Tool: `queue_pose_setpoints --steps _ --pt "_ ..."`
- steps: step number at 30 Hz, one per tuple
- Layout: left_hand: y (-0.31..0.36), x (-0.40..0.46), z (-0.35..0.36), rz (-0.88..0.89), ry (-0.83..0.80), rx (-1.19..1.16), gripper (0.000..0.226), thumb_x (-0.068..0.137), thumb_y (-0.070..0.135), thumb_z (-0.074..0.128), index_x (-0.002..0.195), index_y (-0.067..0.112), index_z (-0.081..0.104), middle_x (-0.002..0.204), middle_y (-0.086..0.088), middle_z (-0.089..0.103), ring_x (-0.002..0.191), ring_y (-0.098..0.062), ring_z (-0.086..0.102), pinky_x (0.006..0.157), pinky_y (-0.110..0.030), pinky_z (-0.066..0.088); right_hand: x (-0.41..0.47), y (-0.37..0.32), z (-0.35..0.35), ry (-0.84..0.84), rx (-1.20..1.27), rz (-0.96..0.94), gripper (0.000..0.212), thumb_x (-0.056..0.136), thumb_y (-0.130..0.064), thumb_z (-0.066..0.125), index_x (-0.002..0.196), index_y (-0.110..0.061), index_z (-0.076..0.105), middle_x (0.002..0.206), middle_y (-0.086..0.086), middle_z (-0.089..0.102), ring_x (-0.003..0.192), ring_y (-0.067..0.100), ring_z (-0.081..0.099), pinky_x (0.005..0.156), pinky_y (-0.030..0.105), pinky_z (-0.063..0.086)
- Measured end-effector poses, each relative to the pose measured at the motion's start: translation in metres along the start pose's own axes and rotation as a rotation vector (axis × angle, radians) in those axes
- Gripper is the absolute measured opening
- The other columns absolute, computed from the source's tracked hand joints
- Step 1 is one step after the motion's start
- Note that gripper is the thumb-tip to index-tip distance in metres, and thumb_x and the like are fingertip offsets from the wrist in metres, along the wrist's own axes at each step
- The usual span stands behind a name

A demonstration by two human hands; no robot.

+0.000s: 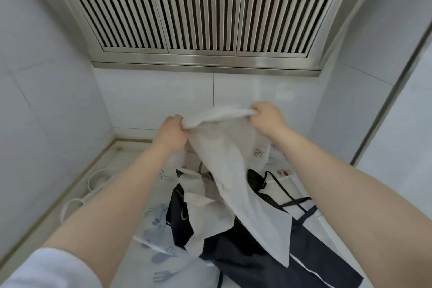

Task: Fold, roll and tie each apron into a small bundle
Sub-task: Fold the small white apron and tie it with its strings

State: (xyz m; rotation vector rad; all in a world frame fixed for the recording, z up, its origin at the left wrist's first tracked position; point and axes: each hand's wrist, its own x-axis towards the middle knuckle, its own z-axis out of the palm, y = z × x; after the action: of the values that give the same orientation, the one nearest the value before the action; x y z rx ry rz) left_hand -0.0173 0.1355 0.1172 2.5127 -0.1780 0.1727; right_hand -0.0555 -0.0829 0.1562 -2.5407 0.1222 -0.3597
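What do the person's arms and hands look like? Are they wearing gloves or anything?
No gloves. The left hand and the right hand are bare, with no rings, watch or bracelets showing. Both forearms are bare too. A white sleeve covers the left upper arm at the bottom edge of the picture.

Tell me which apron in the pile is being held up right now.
The plain off-white apron: the left hand and right hand grip its top edge, lifting it, while the dark navy apron lies heaped below.
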Motion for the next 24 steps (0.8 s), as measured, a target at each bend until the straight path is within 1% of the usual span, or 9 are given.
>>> queue_pose_setpoints --steps 2,4,7,11,13,16,17,20,24 --pt "0.007 -0.005 0.001 0.084 -0.121 0.029 0.017 0.088 0.015 0.050 0.101 0.005 0.054 0.103 -0.013 0.061 0.091 -0.032 0.060 0.071 -0.033 0.042 0.000 -0.011 -0.006 0.150 0.584 0.152 0.020 0.089 -0.001 0.042 0.092 -0.013 0.058 0.082 0.003 0.062 0.078 0.020 0.055 0.065 0.023 0.042" --pt "0.013 -0.010 0.001 0.106 -0.103 0.042 0.009 0.086 0.014 0.051 0.091 0.007 0.052 0.092 -0.012 0.061 0.083 -0.032 0.061 0.065 -0.032 0.043 -0.002 -0.021 -0.014 0.180 1.098 0.250 0.033 0.086 0.009 0.030 0.081 -0.016 0.050 0.050 -0.009 0.054 0.051 0.008 0.046 0.046 0.017 0.039" --pt "0.008 -0.010 0.009 0.072 0.026 0.141 0.013 0.084 0.020 0.054 0.089 0.008 0.051 0.096 -0.014 0.058 0.088 -0.033 0.057 0.066 -0.033 0.042 -0.004 -0.026 -0.022 0.237 1.335 0.323 0.031 0.090 0.003 0.032 0.079 -0.021 0.049 0.045 -0.008 0.045 0.044 0.007 0.038 0.046 0.016 0.037" --pt "-0.010 -0.009 0.039 -0.037 0.053 0.108 0.019 0.092 0.028 0.048 0.083 0.012 0.051 0.099 -0.012 0.055 0.101 -0.032 0.048 0.081 -0.035 0.038 -0.008 -0.010 -0.022 0.287 1.252 0.463 0.024 0.094 -0.016 0.039 0.077 -0.025 0.053 0.071 -0.002 0.051 0.064 0.014 0.046 0.057 0.023 0.037" --pt "-0.012 -0.011 0.053 -0.140 0.060 -0.239 0.014 0.093 0.017 0.042 0.080 0.011 0.045 0.086 -0.011 0.053 0.087 -0.027 0.047 0.072 -0.033 0.036 -0.008 0.004 -0.024 0.345 1.080 0.477 0.022 0.093 -0.013 0.039 0.078 -0.021 0.053 0.079 0.001 0.054 0.072 0.018 0.048 0.059 0.025 0.036" --pt "-0.003 -0.012 0.054 -0.355 0.246 -0.709 0.009 0.091 0.005 0.037 0.087 0.006 0.045 0.084 -0.011 0.048 0.080 -0.021 0.044 0.069 -0.028 0.032 -0.010 0.031 -0.029 0.458 0.424 0.409 0.013 0.088 -0.012 0.044 0.075 -0.015 0.046 0.081 0.005 0.050 0.080 0.026 0.045 0.063 0.032 0.038" --pt "0.002 -0.011 0.051 -0.395 0.302 -0.809 0.008 0.091 0.005 0.037 0.089 0.006 0.044 0.083 -0.011 0.048 0.078 -0.021 0.045 0.069 -0.028 0.032 -0.014 0.037 -0.030 0.479 0.306 0.378 0.006 0.088 -0.014 0.046 0.083 -0.013 0.050 0.084 0.005 0.052 0.082 0.027 0.047 0.066 0.033 0.039" --pt "0.028 -0.006 0.035 -0.457 0.399 -1.045 0.006 0.094 0.008 0.036 0.097 0.010 0.041 0.077 -0.002 0.046 0.072 -0.021 0.047 0.070 -0.026 0.034 -0.022 0.051 -0.028 0.498 0.157 0.376 0.022 0.093 -0.021 0.045 0.111 -0.009 0.048 0.106 0.013 0.062 0.099 0.033 0.057 0.079 0.037 0.041" --pt "0.047 -0.003 0.014 -0.115 0.387 -0.701 0.010 0.091 0.016 0.049 0.098 0.013 0.055 0.088 -0.002 0.055 0.085 -0.024 0.054 0.069 -0.024 0.034 -0.024 0.055 -0.021 0.073 -0.147 0.585 0.048 0.097 -0.038 0.038 0.135 -0.011 0.031 0.140 0.016 0.041 0.132 0.034 0.036 0.105 0.045 0.026"
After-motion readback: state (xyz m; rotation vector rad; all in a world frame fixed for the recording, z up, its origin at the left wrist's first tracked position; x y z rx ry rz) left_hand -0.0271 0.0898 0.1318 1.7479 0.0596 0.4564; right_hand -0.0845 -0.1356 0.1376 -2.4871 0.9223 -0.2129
